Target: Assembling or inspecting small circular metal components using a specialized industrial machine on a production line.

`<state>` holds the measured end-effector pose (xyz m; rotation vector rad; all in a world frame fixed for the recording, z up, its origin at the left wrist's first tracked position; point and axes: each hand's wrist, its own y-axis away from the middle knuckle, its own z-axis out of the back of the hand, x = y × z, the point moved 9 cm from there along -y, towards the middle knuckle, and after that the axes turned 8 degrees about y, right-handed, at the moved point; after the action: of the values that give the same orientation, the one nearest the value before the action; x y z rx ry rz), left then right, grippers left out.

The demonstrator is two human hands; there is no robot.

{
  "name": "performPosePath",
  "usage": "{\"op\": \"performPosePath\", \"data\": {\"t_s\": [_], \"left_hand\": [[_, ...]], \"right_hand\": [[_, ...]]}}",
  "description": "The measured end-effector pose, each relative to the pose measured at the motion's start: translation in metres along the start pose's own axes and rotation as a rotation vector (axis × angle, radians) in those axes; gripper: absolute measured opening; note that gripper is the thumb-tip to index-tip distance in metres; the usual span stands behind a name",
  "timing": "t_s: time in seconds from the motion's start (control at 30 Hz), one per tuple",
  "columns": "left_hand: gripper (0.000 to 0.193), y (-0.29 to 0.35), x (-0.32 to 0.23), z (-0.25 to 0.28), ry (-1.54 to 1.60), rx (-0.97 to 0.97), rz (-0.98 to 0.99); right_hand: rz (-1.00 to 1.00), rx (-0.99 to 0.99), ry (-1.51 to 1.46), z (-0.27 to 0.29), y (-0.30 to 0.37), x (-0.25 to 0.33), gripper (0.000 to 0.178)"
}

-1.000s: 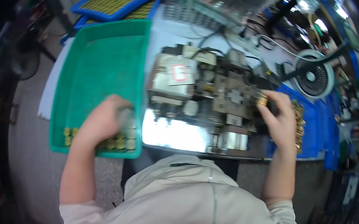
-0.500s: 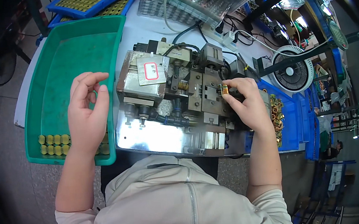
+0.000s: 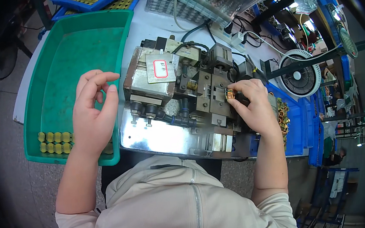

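Note:
Between the thumb and fingertips of my right hand is a small copper-wound coil. It sits just over the right part of a metal fixture with steel blocks and slots; whether it touches the steel I cannot tell. My left hand hovers over the right side of a green tray, its fingers loosely bent, thumb and forefinger apart, nothing between them. Rows of yellow-wrapped parts lie in the tray's near end, some hidden behind my left wrist.
Right of the fixture, a blue bin holds a heap of copper coils. A round fan stands beyond it. Clear plastic boxes and a power strip with cables are at the back. A labelled metal plate rests on the machine.
The coil has turned a little in my right hand's fingers. The whole view has shifted slightly; my left hand keeps almost the same pose.

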<state>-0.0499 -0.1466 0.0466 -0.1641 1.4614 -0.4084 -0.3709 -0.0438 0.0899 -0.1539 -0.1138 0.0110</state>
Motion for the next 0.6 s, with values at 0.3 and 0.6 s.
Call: {"op": "performPosePath", "data": {"t_s": [0.3, 0.6], "left_hand": [[0.024, 0.0, -0.003, -0.003, -0.039, 0.021, -0.01], [0.024, 0.0, -0.006, -0.005, -0.087, 0.049, -0.025]], "right_hand": [[0.033, -0.027, 0.047, 0.0, -0.001, 0.008, 0.028], [0.075, -0.04, 0.039, -0.003, -0.006, 0.014, 0.028]]}}
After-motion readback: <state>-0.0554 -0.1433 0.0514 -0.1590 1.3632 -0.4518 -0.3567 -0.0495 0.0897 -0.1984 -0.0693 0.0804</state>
